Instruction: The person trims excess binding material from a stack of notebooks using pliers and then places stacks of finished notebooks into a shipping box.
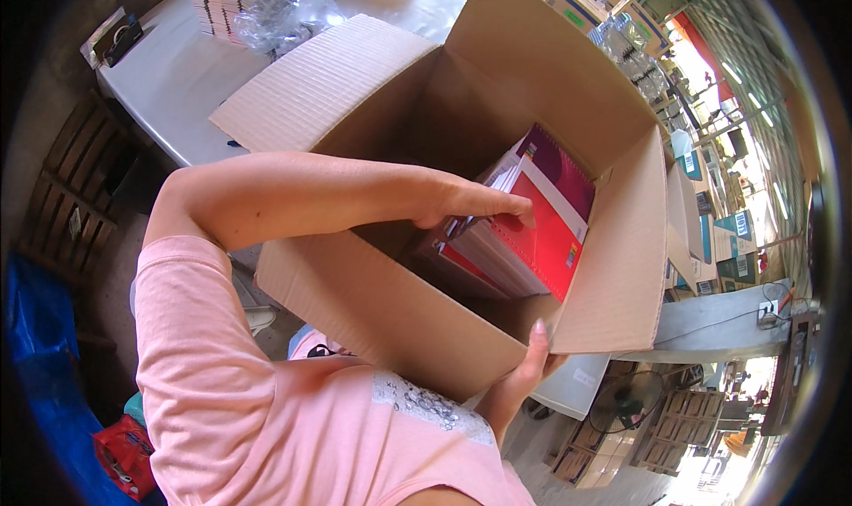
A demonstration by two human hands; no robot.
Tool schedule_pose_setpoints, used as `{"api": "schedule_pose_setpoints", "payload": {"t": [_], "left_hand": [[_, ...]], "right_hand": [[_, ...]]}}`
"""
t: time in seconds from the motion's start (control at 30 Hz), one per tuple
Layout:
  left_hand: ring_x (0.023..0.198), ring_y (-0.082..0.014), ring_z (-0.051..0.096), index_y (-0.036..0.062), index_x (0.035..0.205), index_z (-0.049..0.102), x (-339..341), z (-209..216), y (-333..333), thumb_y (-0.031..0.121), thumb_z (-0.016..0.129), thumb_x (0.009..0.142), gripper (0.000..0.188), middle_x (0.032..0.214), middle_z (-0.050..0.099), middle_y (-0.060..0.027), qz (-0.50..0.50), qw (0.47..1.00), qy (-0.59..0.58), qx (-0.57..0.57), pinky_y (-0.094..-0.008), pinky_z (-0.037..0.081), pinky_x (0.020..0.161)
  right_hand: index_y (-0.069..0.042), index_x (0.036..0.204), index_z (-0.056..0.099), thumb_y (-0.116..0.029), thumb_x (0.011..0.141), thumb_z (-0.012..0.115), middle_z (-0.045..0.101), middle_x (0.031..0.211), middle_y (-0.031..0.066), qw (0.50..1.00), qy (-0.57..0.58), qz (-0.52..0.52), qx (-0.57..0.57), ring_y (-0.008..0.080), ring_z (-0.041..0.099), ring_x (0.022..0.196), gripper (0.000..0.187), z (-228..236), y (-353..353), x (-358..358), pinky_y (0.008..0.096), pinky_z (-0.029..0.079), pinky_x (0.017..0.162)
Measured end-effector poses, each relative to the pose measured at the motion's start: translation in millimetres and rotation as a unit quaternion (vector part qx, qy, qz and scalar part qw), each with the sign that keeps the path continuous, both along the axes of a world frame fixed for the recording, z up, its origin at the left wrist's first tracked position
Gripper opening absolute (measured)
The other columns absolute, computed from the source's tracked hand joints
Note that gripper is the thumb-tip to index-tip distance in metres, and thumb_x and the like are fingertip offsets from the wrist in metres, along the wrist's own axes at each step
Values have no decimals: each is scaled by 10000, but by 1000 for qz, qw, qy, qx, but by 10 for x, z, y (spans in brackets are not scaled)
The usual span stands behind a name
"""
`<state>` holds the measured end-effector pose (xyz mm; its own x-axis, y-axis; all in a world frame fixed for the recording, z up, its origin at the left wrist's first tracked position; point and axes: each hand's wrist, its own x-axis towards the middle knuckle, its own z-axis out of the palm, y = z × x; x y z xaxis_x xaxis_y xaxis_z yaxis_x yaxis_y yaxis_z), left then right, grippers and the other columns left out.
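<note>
A large open cardboard box (390, 306) is tilted in front of me. In its right part stand spiral notebooks: a stack with a red cover (552, 226) facing up and a dark purple notebook (559, 162) beside it at the far side. My left arm reaches across the box, and my left hand (475, 206) is closed on the red notebooks, its thumb on the cover and the other fingers mostly hidden. At the box's near right corner my right hand (524, 373) grips the cardboard edge, thumb up and fingers behind the wall.
Behind the box is a grey table (169, 93) with a book stack (217, 9) and clear plastic wrap (288, 13). A wooden pallet (75, 169) leans at the left. On the right are stacked cartons (735, 240), a fan (626, 401) and a grey beam (719, 324).
</note>
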<state>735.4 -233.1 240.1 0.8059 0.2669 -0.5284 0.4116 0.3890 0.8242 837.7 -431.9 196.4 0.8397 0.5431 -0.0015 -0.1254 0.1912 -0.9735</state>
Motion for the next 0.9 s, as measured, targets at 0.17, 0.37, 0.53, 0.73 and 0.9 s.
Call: {"api": "schedule_pose_setpoints", "payload": {"t": [0.17,0.37,0.53,0.73,0.9], "left_hand": [[1205,-222,402,170,1277,458,-4,73,-41,538,604,661,732,1286,474,-83,9,1000,24,7,-470,308,960],[1251,-246,362,178,1329,400,41,17,4,563,606,641,815,1340,421,-104,-7,995,99,16,-539,268,987],[1238,-358,352,166,1360,360,12,-35,20,632,604,627,902,1349,388,-152,-45,990,136,-12,-596,283,965],[1215,-425,360,125,1381,317,4,-9,51,636,594,639,943,1367,346,-186,-77,990,114,-32,-630,308,941],[1215,-461,351,111,1378,316,3,21,19,619,601,650,932,1360,363,-203,-38,992,118,-35,-639,303,938]], "right_hand": [[23,1318,314,-102,830,592,385,1319,134,999,-25,24,13,217,399,1182,574,-52,-10,87,359,303,1017],[26,1311,320,-95,830,606,365,1350,140,1000,-13,0,6,217,379,1214,573,-44,-25,53,352,284,1034],[37,1299,330,-106,839,610,369,1338,144,998,-54,-10,-6,210,379,1205,558,-104,-50,103,347,293,1020],[36,1310,329,-96,838,610,420,1284,134,997,-70,12,-1,193,415,1165,565,-149,-43,150,333,326,983],[39,1308,331,-95,832,613,429,1265,133,990,-115,74,25,197,433,1145,569,-128,-25,194,331,329,978]]}}
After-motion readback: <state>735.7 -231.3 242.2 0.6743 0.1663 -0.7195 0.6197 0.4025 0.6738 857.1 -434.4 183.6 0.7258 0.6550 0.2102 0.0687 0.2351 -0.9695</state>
